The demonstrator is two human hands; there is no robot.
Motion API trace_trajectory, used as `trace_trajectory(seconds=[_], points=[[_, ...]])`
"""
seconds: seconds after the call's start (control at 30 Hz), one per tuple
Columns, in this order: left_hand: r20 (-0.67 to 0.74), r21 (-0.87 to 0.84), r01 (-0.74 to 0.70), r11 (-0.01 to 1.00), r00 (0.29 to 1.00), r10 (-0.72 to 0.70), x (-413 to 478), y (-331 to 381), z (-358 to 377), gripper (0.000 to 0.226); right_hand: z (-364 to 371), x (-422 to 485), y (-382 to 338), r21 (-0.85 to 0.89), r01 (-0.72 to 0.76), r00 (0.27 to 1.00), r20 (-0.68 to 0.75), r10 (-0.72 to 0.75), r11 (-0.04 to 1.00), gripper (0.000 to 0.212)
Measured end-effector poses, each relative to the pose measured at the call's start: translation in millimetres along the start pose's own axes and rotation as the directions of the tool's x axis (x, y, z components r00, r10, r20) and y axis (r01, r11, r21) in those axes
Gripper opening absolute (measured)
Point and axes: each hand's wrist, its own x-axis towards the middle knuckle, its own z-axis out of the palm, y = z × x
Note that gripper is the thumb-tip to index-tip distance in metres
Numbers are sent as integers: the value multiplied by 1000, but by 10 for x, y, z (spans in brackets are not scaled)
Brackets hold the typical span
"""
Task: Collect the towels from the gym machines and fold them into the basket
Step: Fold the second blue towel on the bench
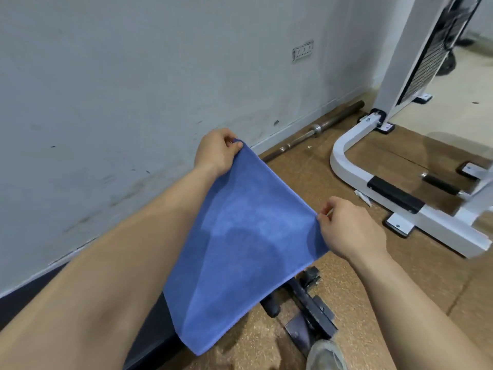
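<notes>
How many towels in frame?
1. The blue towel hangs in front of the person: left hand pinches its upper corner near the wall, right hand the other upper corner. More may be out of view.

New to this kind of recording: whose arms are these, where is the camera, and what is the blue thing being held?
There is no robot, only one picture from a camera worn on a person's head, looking down at their bare arms. The left hand and the right hand each pinch a top corner of a blue towel, holding it spread in the air. Below are a brown floor, a white machine frame, a metal bar along the wall and dark equipment. No basket is in view.
</notes>
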Motion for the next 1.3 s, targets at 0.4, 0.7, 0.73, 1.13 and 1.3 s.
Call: trace_trajectory(seconds=[0.4,0.7,0.73,1.13,1.3], points=[[154,39,184,982,970,-188,114,-268,501,13,49,27,-362,-66,37,988,153,-26,997,41],[72,-235,35,971,997,-19,-787,-86,-84,19,89,-67,-670,175,219,975,-6,-222,960,45],[76,-266,33,963,997,-13,-960,-76,-183,19,92,-93,-727,227,291,957,-52,-286,929,45],[18,-437,101,894,994,-104,-2406,-253,-1104,10,331,-654,-1285,726,394,740,113,-663,564,6],[-74,-496,99,863,985,-155,-2489,-350,-1189,13,422,-770,-1428,811,278,747,155,-647,515,7]])
